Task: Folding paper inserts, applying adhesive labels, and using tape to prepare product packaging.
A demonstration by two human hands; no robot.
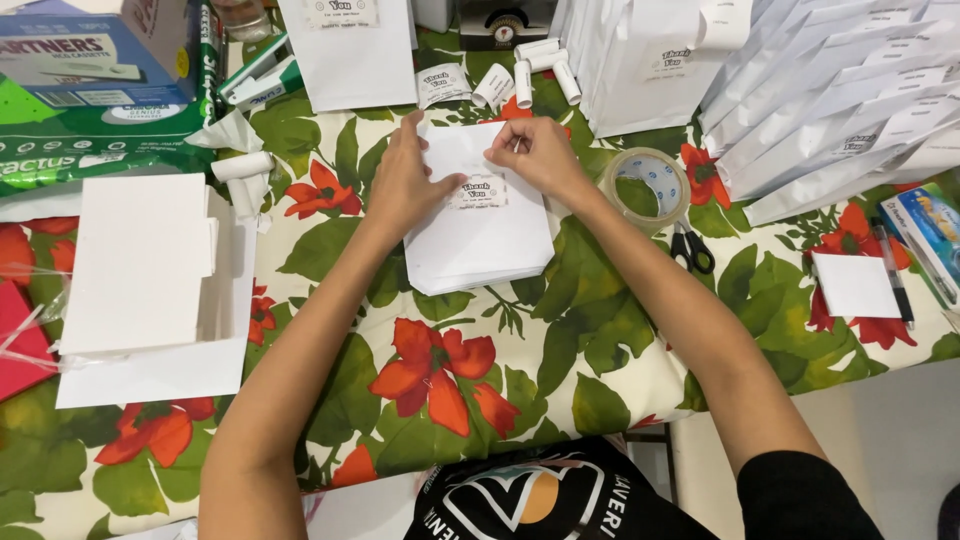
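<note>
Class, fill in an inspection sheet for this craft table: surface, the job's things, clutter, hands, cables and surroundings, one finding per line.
Surface: table under a cloth with red flowers and green leaves.
Job's things: stack of white paper bags; small label on the top bag.
Clutter: tape roll, scissors, paper rolls, finished bags, pen, white boxes, green packs.
Hands: left hand presses the label's edge; right hand presses the top bag just above the label.
Cables: nothing seen.
Surroundings: pale floor at lower right.
</note>
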